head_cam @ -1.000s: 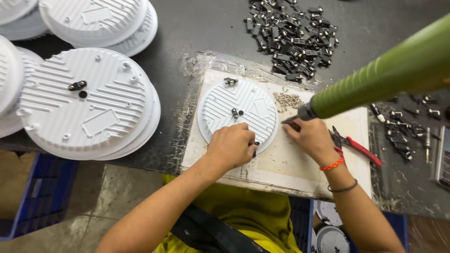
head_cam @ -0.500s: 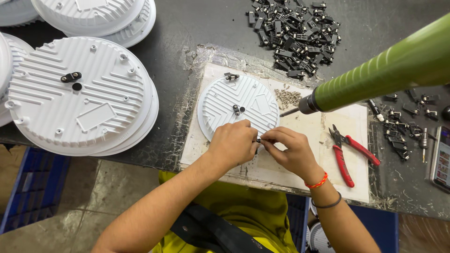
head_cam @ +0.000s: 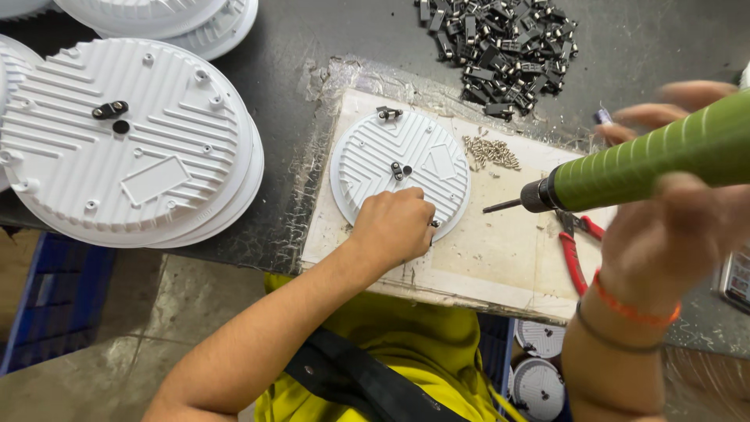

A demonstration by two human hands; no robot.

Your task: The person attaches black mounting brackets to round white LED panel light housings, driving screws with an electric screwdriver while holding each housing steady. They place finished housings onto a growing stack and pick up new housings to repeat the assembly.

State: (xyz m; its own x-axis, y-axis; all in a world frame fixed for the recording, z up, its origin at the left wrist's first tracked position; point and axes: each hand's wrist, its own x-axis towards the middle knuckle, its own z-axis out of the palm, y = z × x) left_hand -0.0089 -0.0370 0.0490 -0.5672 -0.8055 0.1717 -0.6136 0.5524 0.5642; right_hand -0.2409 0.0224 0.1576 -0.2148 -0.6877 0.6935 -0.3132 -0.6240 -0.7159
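- On the pale work board (head_cam: 500, 258), one small white ribbed disc (head_cam: 400, 172) lies flat near its left edge, pinned by the left hand (head_cam: 393, 227), fingers curled on its near rim, apparently pinching a small part.
- The right hand (head_cam: 680, 227), blurred, wraps one green power screwdriver (head_cam: 664, 160), tip off the disc.
- One heap of screws (head_cam: 490, 151) lies by the disc; one red-handled pliers (head_cam: 574, 254) under the driver.
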